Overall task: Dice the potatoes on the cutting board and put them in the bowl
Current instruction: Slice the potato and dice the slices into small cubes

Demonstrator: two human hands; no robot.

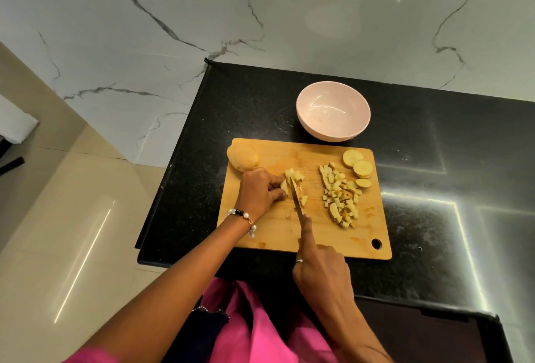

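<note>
- Pinching potato strips (285, 186) with my left hand (260, 191), fingertips curled clear of the blade.
- My right hand (321, 264) grips the knife (296, 197), forefinger along its spine for control.
- Diced pile (340, 194) waits right of centre; bowl (333, 110) sits just above the cutting board (272, 235), near for scooping.

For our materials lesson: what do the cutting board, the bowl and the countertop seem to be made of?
Cutting board: likely bamboo or wood, matte, with visible grain and knife marks.
Bowl: smooth, glossy pale pink, perhaps ceramic or melamine; cannot tell which.
Countertop: polished black speckled stone, probably granite, reflecting light streaks.
</note>
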